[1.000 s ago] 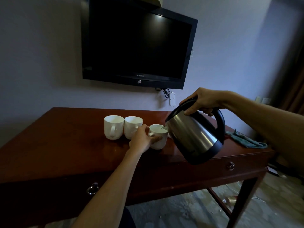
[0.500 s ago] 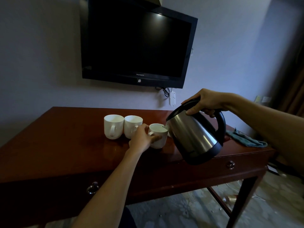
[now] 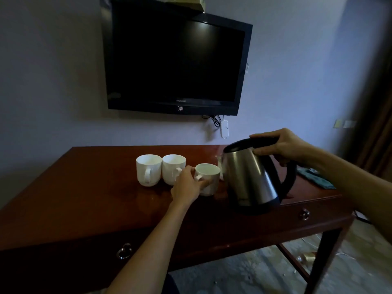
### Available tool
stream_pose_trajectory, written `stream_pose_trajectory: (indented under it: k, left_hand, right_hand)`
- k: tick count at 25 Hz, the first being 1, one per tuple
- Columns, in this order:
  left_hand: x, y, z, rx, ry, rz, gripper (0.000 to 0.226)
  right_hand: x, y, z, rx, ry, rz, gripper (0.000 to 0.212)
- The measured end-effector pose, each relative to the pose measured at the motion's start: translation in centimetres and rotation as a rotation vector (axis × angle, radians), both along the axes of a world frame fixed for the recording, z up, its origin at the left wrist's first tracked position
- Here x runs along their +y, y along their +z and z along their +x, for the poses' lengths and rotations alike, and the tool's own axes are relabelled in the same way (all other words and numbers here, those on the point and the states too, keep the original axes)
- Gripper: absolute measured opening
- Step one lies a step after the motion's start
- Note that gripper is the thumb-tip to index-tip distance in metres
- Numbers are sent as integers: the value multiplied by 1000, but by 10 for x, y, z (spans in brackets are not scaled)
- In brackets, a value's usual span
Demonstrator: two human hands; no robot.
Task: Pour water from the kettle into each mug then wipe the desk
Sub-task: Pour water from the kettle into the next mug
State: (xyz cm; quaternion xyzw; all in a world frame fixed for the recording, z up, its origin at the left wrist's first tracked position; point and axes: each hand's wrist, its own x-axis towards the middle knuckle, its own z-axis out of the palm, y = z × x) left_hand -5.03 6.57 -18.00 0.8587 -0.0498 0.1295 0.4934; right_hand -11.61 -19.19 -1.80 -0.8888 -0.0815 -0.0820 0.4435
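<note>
Change: kettle (image 3: 252,181) has tipped back nearly upright since a moment ago, spout lifted away from the nearest mug (image 3: 209,179).
Right hand (image 3: 284,145): fingers wrapped round the black handle, holding the kettle just above the counter (image 3: 84,187).
Left hand (image 3: 187,185): fingers curled on the nearest mug's handle side, steadying it.
Other mugs (image 3: 161,169): two white ones, side by side, just left of the held mug.
Cloth (image 3: 318,179): teal, crumpled near the counter's right edge.
Television (image 3: 176,64): dark, on the wall.
</note>
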Motion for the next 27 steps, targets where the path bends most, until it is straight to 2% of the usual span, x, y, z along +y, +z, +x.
stream_pose_trajectory:
  k: [3,7,14,27]
  left_hand:
    - [-13,1,-3,-11,87,39,55]
    - [-35,6,-4,6,201,44,54]
    - [-67,14,4,64,330,15,64]
    - [-93,20,19,88,400,-25,78]
  right_hand:
    - [-21,-35,-13,-80,-70,197,52]
    - [-36,-63,-28,-158,-104,324,61]
    - [-34,-81,-40,-264,-89,324,63]
    - [-38,-82,-37,-253,-43,332,67]
